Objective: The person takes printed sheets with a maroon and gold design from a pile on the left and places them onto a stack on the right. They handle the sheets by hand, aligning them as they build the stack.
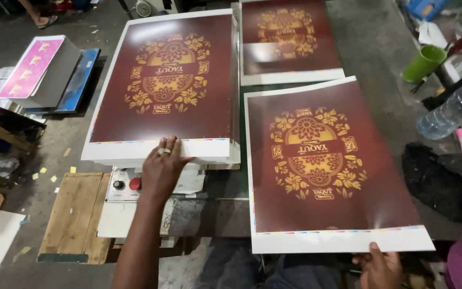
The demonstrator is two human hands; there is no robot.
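L hand (161,167) lies palm-down on the near edge of the tall stack of printed sheets (164,85), fingers (168,143) spread a bit over the white margin, ring on 1 finger. Stack sits on the counter (225,214), top sheet maroon w/ a gold floral oval design. R hand (379,267) holds a loose printed sheet (327,166) of the same design by its near white edge, at the bottom-right corner; thumb on top, other fingers hidden under the sheet, so pinching it. The sheet is to the R of the stack, its near end sticking out past the counter toward the person. Beyond it, a 2nd pile of the same prints (290,40) at the far side. Under the stack's near edge, a small control box w/ a red button (135,183) and a black knob. Far L: a pink-topped paper pile (41,69). Far R: green cup (423,63), clear plastic bottle (453,109) lying on its side, black cloth (439,182).
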